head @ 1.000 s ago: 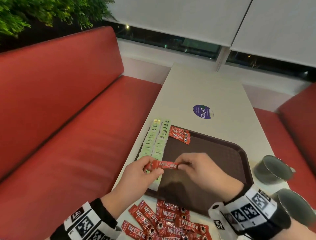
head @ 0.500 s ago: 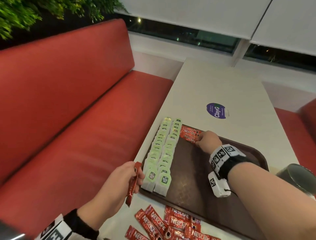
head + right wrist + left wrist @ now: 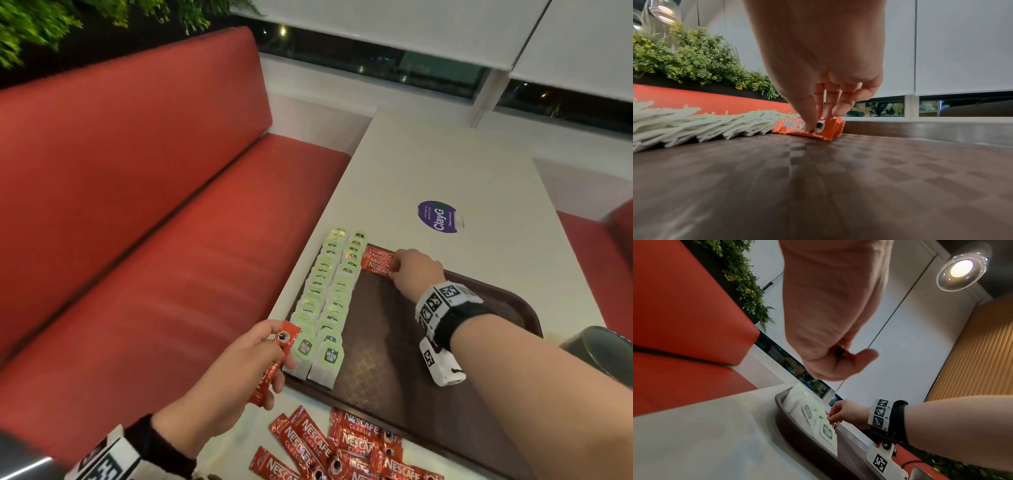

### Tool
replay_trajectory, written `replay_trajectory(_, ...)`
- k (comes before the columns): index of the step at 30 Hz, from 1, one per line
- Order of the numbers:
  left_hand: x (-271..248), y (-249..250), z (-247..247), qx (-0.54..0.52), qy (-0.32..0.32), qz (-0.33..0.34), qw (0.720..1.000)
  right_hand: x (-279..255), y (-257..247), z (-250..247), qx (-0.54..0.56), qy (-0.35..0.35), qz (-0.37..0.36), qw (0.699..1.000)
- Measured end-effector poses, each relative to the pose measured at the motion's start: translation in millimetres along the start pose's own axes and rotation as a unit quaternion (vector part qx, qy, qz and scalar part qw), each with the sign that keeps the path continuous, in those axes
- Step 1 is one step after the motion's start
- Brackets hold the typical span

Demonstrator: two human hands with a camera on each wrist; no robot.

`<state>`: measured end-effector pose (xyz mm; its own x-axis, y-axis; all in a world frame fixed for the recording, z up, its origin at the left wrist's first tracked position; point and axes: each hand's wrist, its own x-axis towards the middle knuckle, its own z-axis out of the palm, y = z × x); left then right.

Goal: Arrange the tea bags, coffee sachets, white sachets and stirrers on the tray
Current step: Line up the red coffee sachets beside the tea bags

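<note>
Mostly "NESCAFE CLASSIC" sachets (image 3: 378, 262), "ClayG" sticker (image 3: 437, 216)

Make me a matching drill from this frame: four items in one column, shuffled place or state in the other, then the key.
Items
1. tea bags
2. coffee sachet in the left hand
3. loose coffee sachets
4. purple sticker

Places or states
A. on the bare table beyond the tray
B. in two overlapping rows along the tray's left side
C. held off the tray, over the table's near left edge
D. heaped on the table in front of the tray's near rim

Pairs: 1-B, 2-C, 3-D, 4-A
</note>
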<state>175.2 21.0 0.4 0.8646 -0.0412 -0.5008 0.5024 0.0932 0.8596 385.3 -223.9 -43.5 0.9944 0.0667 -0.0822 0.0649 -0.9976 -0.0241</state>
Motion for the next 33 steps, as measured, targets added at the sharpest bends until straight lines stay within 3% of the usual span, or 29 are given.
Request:
replay_trajectory(8, -5, 9, 1, -0.014, -0.06, -0.022, 0.998, 1, -3, 2, -0.028, 0.016, -0.011, 0.999)
replay_trajectory(15, -13, 16, 7, 0.006, -0.068, -0.009, 0.998, -12, -1, -7, -0.014, 0.012, -0.013, 1.0)
replay_trajectory(17, -13, 17, 9, 0.01, -0.071, -0.004, 0.997, -23, -6, -18, 0.055, 0.029, -0.022, 0.998)
replay_trajectory(19, -13, 19, 11, 0.019, -0.073, 0.001, 0.997, -44, -17, -33, 0.193, 0.041, -0.058, 0.979)
replay_trajectory(21, -13, 19, 13, 0.038, -0.079, 0.006, 0.996, -76, -32, -53, 0.3, -0.013, -0.13, 0.945)
replay_trajectory(24, -12, 20, 19, 0.095, -0.099, 0.009, 0.99, -128, -47, -71, 0.33, -0.147, -0.236, 0.902)
replay_trajectory(27, -14, 21, 28, 0.157, -0.113, 0.022, 0.981, -158, -45, -64, 0.296, -0.146, -0.27, 0.904)
replay_trajectory(33, -16, 22, 38, 0.241, -0.025, 0.102, 0.965, -181, -30, -47, 0.283, -0.137, -0.261, 0.913)
